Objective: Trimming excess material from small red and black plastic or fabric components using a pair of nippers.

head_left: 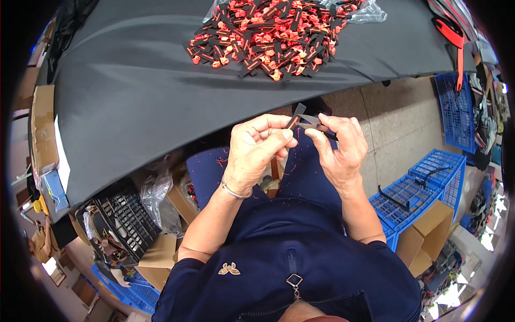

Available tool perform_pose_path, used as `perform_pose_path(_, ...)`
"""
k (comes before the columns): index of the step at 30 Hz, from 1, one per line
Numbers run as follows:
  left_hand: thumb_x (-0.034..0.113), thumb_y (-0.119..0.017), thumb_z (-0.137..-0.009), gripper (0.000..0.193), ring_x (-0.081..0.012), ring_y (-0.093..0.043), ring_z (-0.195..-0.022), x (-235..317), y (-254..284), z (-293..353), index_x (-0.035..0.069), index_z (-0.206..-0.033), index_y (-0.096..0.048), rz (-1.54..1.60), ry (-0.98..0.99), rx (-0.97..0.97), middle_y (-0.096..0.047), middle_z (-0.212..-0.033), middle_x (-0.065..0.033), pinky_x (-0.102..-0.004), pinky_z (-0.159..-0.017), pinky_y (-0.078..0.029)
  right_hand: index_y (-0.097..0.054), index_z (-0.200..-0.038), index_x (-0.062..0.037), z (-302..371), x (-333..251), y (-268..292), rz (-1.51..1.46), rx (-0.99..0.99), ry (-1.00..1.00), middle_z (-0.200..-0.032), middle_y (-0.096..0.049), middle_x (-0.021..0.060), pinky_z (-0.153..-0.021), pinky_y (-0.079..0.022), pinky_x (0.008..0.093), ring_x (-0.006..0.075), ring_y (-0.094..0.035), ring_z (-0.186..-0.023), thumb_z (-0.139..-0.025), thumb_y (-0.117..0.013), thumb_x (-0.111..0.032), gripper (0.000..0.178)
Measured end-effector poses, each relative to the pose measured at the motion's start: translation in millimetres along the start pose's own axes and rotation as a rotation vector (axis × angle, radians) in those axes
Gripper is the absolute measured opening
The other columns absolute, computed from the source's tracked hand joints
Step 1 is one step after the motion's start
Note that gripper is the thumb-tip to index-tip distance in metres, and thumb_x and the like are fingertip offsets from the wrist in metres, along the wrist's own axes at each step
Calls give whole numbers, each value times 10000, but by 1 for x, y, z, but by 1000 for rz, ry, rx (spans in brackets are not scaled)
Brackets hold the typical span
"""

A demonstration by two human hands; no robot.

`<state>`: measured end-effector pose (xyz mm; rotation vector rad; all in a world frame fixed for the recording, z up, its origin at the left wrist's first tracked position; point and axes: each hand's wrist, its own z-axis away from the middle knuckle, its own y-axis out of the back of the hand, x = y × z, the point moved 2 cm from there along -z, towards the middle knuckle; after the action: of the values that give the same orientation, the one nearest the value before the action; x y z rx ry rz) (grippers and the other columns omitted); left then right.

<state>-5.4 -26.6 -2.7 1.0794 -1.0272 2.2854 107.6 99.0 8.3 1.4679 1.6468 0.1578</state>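
Over my lap, my left hand (251,146) pinches a black zipper pull tab (297,114) with a red stripe, its dark end sticking up past the fingertips. My right hand (344,147) is closed round small dark thread snips (311,122). The blades of the snips point left and meet or nearly meet the tab; whether they touch it I cannot tell. Beyond both hands, a large heap of similar red and black zipper pulls (268,40) lies on the table under the dark cloth (134,102).
Clear plastic bags (370,12) lie by the heap. A red and black strap-like item (456,43) hangs at the table's right edge. Blue crates (394,201) and a cardboard box (429,231) stand on the right; boxes and a black crate (126,217) are at left. Red thread bits dot my trousers.
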Motion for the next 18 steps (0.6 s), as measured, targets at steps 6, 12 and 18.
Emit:
perform_pose_path(6,100,-623,-818,206,-48,-544,-571,0,0,-2,-5,-996,-621,-11,-8,3,-642,-731,-56,-170,-542,-457,-615,-876,-50,-1,3,1,-4,15,-14,-684,-609,45,-525,-420,289,190,-564,-585,-643,-774,-140,296)
perform_pose_path(12,99,-622,-818,208,-48,-545,-574,-1,0,-3,-11,-995,-620,-8,-3,4,-641,-732,-55,-169,-542,-457,-615,-866,-47,4,6,-2,8,-18,-8,-702,-615,49,-525,-424,292,192,-564,-590,-640,-774,-142,292)
perform_pose_path(18,83,-617,-816,199,-41,-545,-575,-4,0,-5,-14,-990,-620,-32,7,-22,-644,-732,-52,-168,-541,-458,-615,-857,-48,4,7,-4,-46,-25,-44,-697,-606,58,-519,-427,295,211,-555,-596,-647,-766,-126,270)
